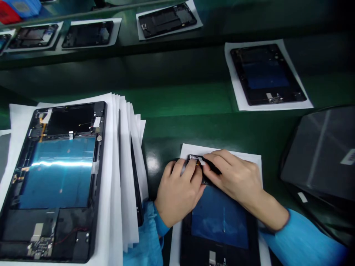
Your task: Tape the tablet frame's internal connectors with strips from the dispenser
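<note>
- Where my left hand [177, 192] and right hand [235, 177] meet, both curl closed on the top edge of the open black tablet frame with the blue panel [222, 221], lying on a white paper sheet [191, 149] on the green bench [194, 107]
- Their fingertips pinch a small metal part [193, 159], mostly hidden
- The frame's bottom is cut off
- A stack of paper-separated tablet frames [59, 177] sits left

My left hand [177, 194] and right hand [235, 177] cover the top end of the open tablet [219, 218], so I can't see the small part under my fingertips. The tablet's bottom runs off the picture. The dark case [321, 155] is cut off on the right.
</note>
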Tool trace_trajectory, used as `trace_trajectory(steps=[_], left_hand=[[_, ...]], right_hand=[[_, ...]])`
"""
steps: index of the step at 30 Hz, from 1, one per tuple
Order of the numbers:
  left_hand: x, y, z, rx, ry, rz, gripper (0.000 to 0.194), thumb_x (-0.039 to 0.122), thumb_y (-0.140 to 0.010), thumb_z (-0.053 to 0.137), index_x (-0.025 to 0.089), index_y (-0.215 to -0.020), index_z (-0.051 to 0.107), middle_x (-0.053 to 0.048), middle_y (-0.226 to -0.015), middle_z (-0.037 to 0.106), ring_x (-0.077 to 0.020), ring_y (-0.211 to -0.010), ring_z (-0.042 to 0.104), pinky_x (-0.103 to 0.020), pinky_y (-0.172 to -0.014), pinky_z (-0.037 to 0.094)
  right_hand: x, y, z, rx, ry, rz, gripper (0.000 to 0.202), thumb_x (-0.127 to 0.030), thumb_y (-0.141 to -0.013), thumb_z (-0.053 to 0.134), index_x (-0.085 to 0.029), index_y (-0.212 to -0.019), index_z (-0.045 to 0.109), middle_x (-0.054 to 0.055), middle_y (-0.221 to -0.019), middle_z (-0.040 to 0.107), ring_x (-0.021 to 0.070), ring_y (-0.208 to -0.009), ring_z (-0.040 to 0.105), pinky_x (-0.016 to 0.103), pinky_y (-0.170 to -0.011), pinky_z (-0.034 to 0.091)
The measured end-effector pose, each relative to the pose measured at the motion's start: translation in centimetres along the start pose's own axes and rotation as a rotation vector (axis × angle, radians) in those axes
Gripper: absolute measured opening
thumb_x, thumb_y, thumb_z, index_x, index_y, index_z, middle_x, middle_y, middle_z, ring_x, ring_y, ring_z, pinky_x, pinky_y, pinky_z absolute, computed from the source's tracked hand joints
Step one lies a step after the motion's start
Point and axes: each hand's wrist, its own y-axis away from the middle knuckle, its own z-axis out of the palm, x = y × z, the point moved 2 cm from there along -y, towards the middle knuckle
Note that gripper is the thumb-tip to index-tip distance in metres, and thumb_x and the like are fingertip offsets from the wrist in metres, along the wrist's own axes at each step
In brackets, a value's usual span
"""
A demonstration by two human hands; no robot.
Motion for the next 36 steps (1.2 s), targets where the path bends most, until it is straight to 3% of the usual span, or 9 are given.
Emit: trace_trajectory(steps=[11,15,18,21,23,25,29,32,36], left_hand=[[-0.1,0.1,0.1,0.059,0.042,-0.017,0.034,0.036,-0.088,0.060,0.013,-0.114,0.059,-0.009,-0.124,0.060,-0.0269,-0.111,0.052,-0.040,-0.094,0.045],[-0.4,-0.3,0.0,0.070,0.068,-0.023,0.040,0.032,-0.086,0.062,0.012,-0.120,0.055,-0.011,-0.121,0.062,-0.0284,-0.110,0.053,-0.042,-0.092,0.045],[-0.7,-0.7,0.0,0.086,0.023,-0.012,0.049,0.028,-0.086,0.060,0.009,-0.130,0.049,-0.013,-0.116,0.064,-0.0304,-0.107,0.055,-0.043,-0.088,0.046],[-0.9,-1.2,0.0,0.103,-0.034,0.042,0.046,0.032,-0.088,0.055,0.011,-0.129,0.050,-0.015,-0.117,0.063,-0.0323,-0.107,0.055,-0.046,-0.087,0.046],[-1.0,-1.4,0.0,0.106,-0.069,0.086,0.041,0.037,-0.091,0.051,0.012,-0.124,0.054,-0.016,-0.120,0.061,-0.0331,-0.108,0.054,-0.047,-0.087,0.045],[-1.0,-1.4,0.0,0.101,-0.100,0.113,0.041,0.040,-0.093,0.048,0.013,-0.122,0.055,-0.016,-0.121,0.059,-0.0334,-0.109,0.053,-0.046,-0.087,0.045],[-1.1,-1.6,-0.1,0.102,-0.122,0.136,0.042,0.043,-0.093,0.049,0.012,-0.121,0.055,-0.016,-0.120,0.058,-0.0339,-0.108,0.052,-0.046,-0.088,0.044],[-1.0,-1.8,-0.2,0.119,-0.117,0.144,0.038,0.039,-0.093,0.050,0.012,-0.119,0.056,-0.016,-0.117,0.058,-0.0333,-0.106,0.052,-0.046,-0.087,0.044],[-0.8,-2.0,-0.3,0.126,-0.116,0.139,0.036,0.037,-0.094,0.049,0.011,-0.117,0.057,-0.016,-0.116,0.058,-0.0330,-0.105,0.052,-0.046,-0.088,0.045]], right_hand=[[-0.1,0.2,0.3,-0.046,-0.020,-0.051,0.014,-0.019,-0.093,0.052,-0.018,-0.096,0.065,0.002,-0.094,0.065,0.0137,-0.075,0.060,0.027,-0.055,0.039],[-0.8,-0.7,-0.4,-0.209,0.035,-0.035,0.012,-0.017,-0.090,0.054,-0.017,-0.092,0.066,0.005,-0.096,0.064,0.0162,-0.074,0.058,0.029,-0.053,0.040],[-1.6,-1.5,-0.7,-0.321,0.076,-0.010,0.009,-0.019,-0.087,0.058,-0.016,-0.088,0.066,0.007,-0.103,0.063,0.0195,-0.079,0.057,0.032,-0.059,0.045],[-1.8,-1.0,-1.5,-0.305,0.092,-0.016,0.018,-0.023,-0.087,0.057,-0.015,-0.100,0.066,0.007,-0.119,0.060,0.0217,-0.092,0.055,0.035,-0.073,0.049],[-1.5,0.9,-2.8,-0.259,0.026,-0.076,0.022,-0.026,-0.088,0.056,-0.016,-0.106,0.065,0.006,-0.127,0.057,0.0219,-0.101,0.054,0.036,-0.085,0.048],[-0.6,4.2,-4.9,-0.110,-0.050,-0.113,0.021,-0.026,-0.089,0.056,-0.016,-0.106,0.064,0.006,-0.124,0.059,0.0214,-0.106,0.054,0.037,-0.090,0.048],[3.5,12.3,-9.7,0.336,0.176,0.183,0.033,-0.010,-0.082,0.066,-0.014,-0.113,0.061,0.008,-0.101,0.067,0.0191,-0.093,0.061,0.033,-0.082,0.052],[6.0,15.6,-10.8,0.379,0.387,0.318,0.052,-0.011,-0.078,0.071,-0.014,-0.127,0.054,0.011,-0.099,0.066,0.0221,-0.087,0.062,0.033,-0.074,0.053],[7.0,16.1,-10.1,0.370,0.412,0.317,0.060,-0.015,-0.079,0.072,-0.014,-0.134,0.048,0.011,-0.098,0.064,0.0241,-0.087,0.062,0.035,-0.074,0.053]])
